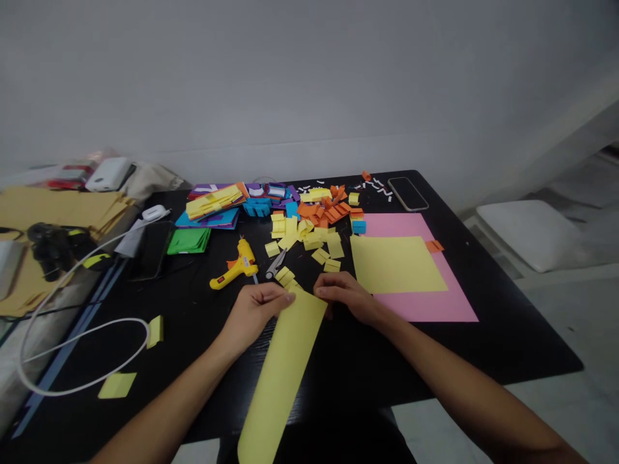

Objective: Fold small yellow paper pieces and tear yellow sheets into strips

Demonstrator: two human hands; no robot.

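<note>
A long yellow paper strip [285,374] hangs from my two hands toward the table's front edge, its lower end curling. My left hand [256,312] pinches its upper left corner between thumb and fingers. At the upper right corner, my right hand [345,295] pinches the same strip. Just beyond the hands lie small folded yellow pieces [285,277] and scissors [276,264]. A yellow glue gun [236,263] rests to the left of them. To the right, a yellow sheet [399,264] lies on a larger pink sheet [425,307].
Orange folded pieces [329,211] and stacked colored papers [215,206] lie toward the back. A phone [409,194] is at the back right. On the left are a white cable [80,385], another phone [152,250] and brown envelopes [97,212].
</note>
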